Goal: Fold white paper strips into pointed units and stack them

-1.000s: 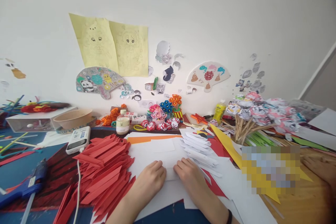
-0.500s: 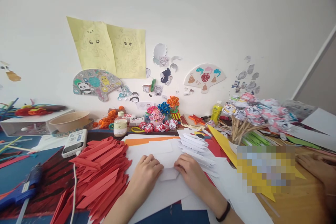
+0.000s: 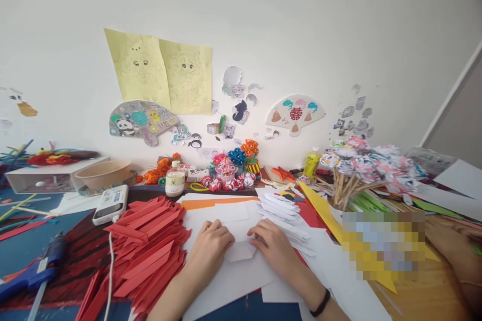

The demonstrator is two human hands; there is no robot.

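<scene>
Between my hands a small folded strip of white paper (image 3: 241, 252) lies on larger white sheets (image 3: 222, 291). My left hand (image 3: 211, 247) is closed over the strip's left end, its thumb hidden beneath the curled fingers. At the right end, my right hand (image 3: 274, 247) has its thumb by the strip's corner, and the index finger is raised a little apart from it. Another white slip (image 3: 232, 212) lies just beyond my hands. Folded red paper strips (image 3: 150, 251) are heaped to the left, and folded white strips (image 3: 280, 210) are piled to the right.
A blue glue gun (image 3: 41, 271) and a white device (image 3: 110, 204) with a cable lie at left. A bottle (image 3: 175, 179) stands behind the red heap. Paper flowers on sticks (image 3: 346, 185) stand at right, near another person's hand (image 3: 448, 238) and yellow paper (image 3: 320, 208).
My right index finger has lifted away from the paper's upper edge, and a gap now shows beside the thumb. My left hand stays at its end. The other person's hand has shifted.
</scene>
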